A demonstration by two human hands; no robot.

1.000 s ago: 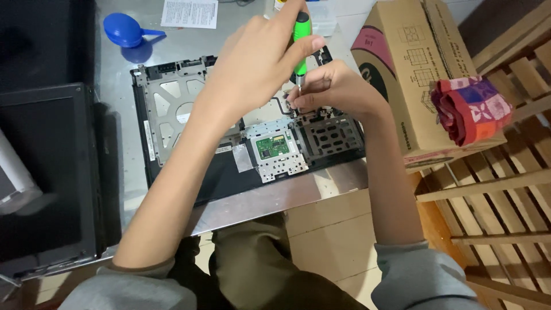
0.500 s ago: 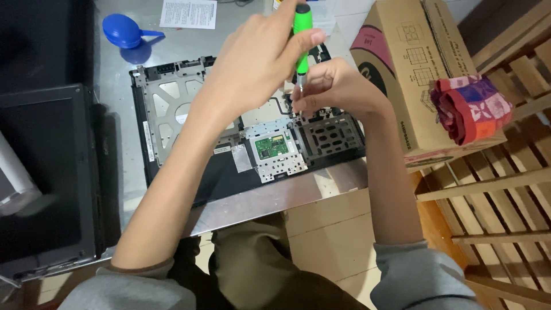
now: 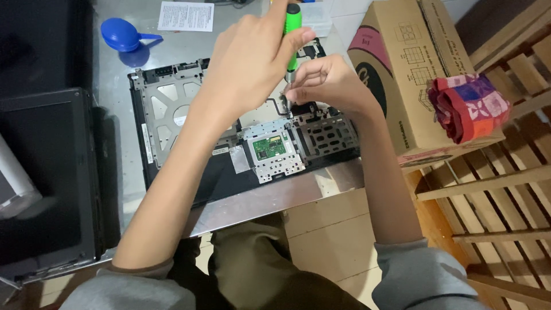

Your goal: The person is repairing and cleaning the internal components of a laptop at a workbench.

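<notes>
**2 hands work a green screwdriver on an opened laptop base**

Seen from above, nearest the camera are the person's knees in dark olive trousers and 2 grey sleeves pushed up the forearms. Both bare arms reach forward over the edge of a metal table (image 3: 321,186).

On the table lies an opened laptop base (image 3: 172,109), its silver inner frame exposed, with a small green circuit board (image 3: 268,148) near its front edge and a perforated metal plate (image 3: 326,136) just right of that.

The left hand (image 3: 252,57) is wrapped around the handle of a green screwdriver (image 3: 293,31), fingers closed on it, holding it nearly upright over the back right part of the base. The right hand (image 3: 327,83) sits just beside the shaft, its fingertips pinched together down by the tip; whether they hold a screw or only steady the tool cannot be told.

To the left, a black panel (image 3: 49,172) lies flat beside the base. To the right, a cardboard box (image 3: 402,69) stands on a wooden slatted rack (image 3: 499,189), with a folded red patterned cloth (image 3: 468,106) on top. At the far edge of the table are a blue rubber air blower (image 3: 121,35) and a sheet of printed paper (image 3: 185,16).
</notes>
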